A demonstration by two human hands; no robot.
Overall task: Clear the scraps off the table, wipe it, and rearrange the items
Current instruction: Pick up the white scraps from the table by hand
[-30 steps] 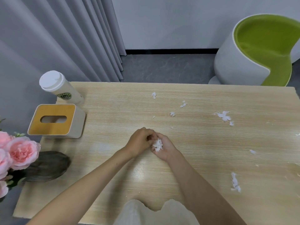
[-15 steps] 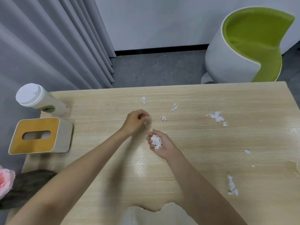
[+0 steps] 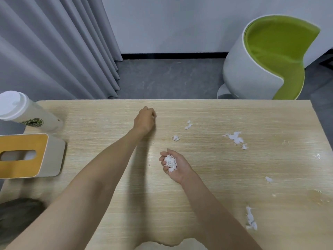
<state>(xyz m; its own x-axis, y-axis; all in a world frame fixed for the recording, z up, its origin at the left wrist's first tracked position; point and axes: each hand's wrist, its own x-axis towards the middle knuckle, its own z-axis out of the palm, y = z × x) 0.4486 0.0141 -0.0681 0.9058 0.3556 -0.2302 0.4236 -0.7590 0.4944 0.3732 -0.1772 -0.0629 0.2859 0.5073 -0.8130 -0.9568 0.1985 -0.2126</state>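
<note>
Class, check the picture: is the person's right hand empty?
No: a heap of white scraps lies in the cupped right hand.

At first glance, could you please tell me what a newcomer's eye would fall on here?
The cupped right hand holds a heap of white paper scraps mid-table, while the left hand pinches one scrap near the far edge. More torn white scraps litter the right half of the pale wooden table; a lime-green, white-shelled chair stands behind.
</note>
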